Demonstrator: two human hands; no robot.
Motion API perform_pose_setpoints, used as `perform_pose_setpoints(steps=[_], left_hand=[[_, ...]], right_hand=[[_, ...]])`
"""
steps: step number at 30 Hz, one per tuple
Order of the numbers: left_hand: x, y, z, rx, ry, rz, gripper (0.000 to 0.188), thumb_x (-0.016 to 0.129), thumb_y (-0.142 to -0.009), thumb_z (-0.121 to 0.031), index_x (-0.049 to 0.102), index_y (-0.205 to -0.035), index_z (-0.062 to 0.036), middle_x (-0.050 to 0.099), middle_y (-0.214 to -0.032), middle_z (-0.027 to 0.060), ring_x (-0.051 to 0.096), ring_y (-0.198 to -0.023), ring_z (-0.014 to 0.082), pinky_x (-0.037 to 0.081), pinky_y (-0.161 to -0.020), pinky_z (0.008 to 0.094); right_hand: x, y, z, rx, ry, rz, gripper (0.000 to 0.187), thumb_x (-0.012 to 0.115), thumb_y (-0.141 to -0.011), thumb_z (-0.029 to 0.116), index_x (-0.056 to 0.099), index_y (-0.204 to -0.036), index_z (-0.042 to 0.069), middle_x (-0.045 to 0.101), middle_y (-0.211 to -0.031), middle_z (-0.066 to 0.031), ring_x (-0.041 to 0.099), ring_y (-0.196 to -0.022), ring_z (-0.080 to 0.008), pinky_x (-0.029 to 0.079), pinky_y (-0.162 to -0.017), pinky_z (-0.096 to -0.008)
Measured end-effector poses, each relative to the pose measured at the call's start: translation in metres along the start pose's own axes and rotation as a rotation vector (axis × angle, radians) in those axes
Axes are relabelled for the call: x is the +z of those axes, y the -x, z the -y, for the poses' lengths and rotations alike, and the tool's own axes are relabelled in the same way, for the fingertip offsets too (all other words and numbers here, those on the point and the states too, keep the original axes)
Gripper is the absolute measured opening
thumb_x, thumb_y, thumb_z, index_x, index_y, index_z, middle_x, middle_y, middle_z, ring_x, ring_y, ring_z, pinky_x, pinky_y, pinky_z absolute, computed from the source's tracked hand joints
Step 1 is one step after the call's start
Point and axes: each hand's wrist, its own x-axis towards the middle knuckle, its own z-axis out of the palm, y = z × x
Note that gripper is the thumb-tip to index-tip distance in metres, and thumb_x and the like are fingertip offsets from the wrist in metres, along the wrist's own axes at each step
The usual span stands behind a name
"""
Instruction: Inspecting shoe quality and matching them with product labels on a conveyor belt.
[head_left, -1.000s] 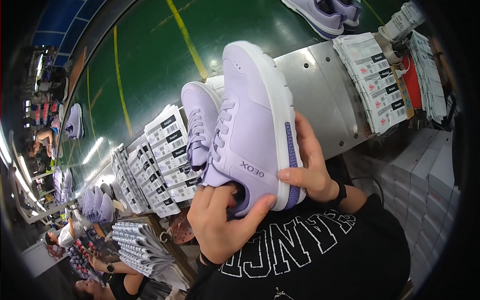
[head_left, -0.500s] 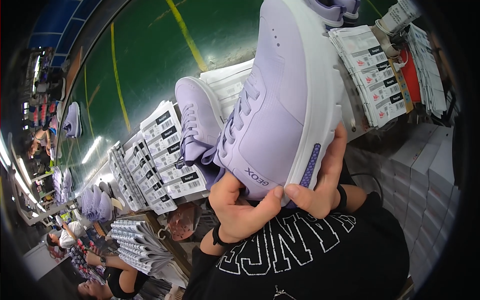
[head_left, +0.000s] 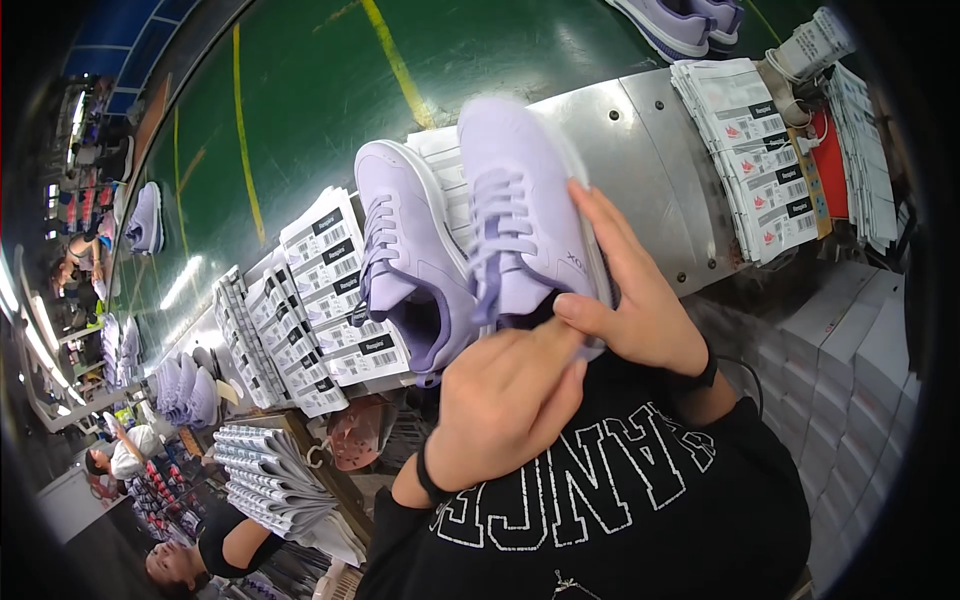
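Note:
A lilac sneaker with a white sole is between my hands, its toe pointing away from me and slightly blurred. My right hand grips its right side, fingers stretched along the sole and thumb at the collar. At the heel, my left hand is closed with its fingers curled; motion blur hides the exact contact. Close on the left lies a matching lilac sneaker, sole down, laces up and its dark purple opening toward me. It rests partly over white printed sheets.
A green conveyor belt runs beyond a metal ledge. Stacks of printed sheets lie left and right. More lilac sneakers sit at the far right. White boxes are piled at right. A co-worker is lower left.
The held sneaker has been lowered from close in front of me to beside its mate. My left hand has shifted from its side to the heel; my right hand has moved up along its sole.

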Motion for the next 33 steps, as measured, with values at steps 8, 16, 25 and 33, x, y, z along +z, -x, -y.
perform_pose_setpoints(steps=[8,16,25,33], left_hand=[[-0.068,0.009,0.08,-0.442,0.17,-0.196,0.078,0.069,-0.063,0.005,0.038,-0.135,0.0007,0.049,-0.129,0.0193,0.052,-0.115,0.0293,0.043,-0.094,0.0387],[0.002,0.016,0.043,-0.244,-0.065,-0.025,0.076,0.055,-0.054,0.008,0.052,-0.128,-0.0092,0.04,-0.129,0.0374,0.064,-0.087,0.0391,0.052,-0.068,0.0322],[0.0,0.003,0.052,-0.154,-0.109,-0.028,0.079,0.068,-0.06,-0.002,0.041,-0.135,-0.0049,0.034,-0.131,0.0396,0.062,-0.082,0.0441,0.052,-0.061,0.0347],[0.001,-0.011,0.056,-0.262,0.031,0.05,0.078,0.068,-0.062,-0.001,0.04,-0.135,-0.0039,0.05,-0.112,0.0383,0.06,-0.088,0.0469,0.05,-0.078,0.0415]], right_hand=[[-0.029,0.008,-0.01,0.191,-0.247,0.026,0.078,0.073,-0.073,0.02,0.033,-0.137,-0.002,0.041,-0.134,-0.0258,0.048,-0.12,-0.0338,0.04,-0.098,-0.0368],[-0.011,0.014,-0.003,0.21,-0.12,-0.135,0.054,0.064,-0.077,0.007,0.045,-0.127,0.001,0.063,-0.088,-0.0207,0.066,-0.076,-0.0276,0.049,-0.065,-0.0305],[-0.027,0.004,0.015,-0.023,0.368,-0.058,0.071,0.067,-0.068,0.005,0.041,-0.134,0.006,0.047,-0.127,-0.027,0.057,-0.103,-0.0398,0.049,-0.083,-0.0396],[-0.027,-0.016,0.005,-0.133,0.371,-0.011,0.065,0.066,-0.064,0.003,0.048,-0.126,0.005,0.053,-0.116,-0.0293,0.062,-0.086,-0.0398,0.053,-0.067,-0.038]])
